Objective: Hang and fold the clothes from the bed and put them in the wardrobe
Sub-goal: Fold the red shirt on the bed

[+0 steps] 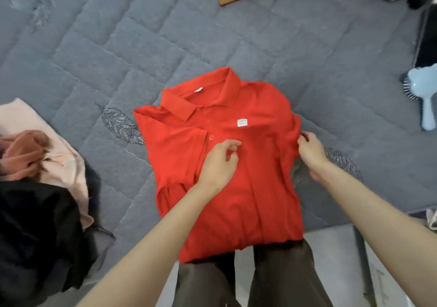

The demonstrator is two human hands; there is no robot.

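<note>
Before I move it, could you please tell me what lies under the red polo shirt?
The red polo shirt lies on the grey quilted bedcover, hem overhanging its edge. Anything else beneath is covered.

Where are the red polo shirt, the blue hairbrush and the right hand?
red polo shirt [255,188]: head view, front panel below the chest label.
blue hairbrush [422,87]: head view, back of the brush head.
right hand [311,152]: head view, back of the hand.

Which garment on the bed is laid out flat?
The red polo shirt, spread flat in the middle; the pink clothes and black clothes lie heaped at left.
</note>
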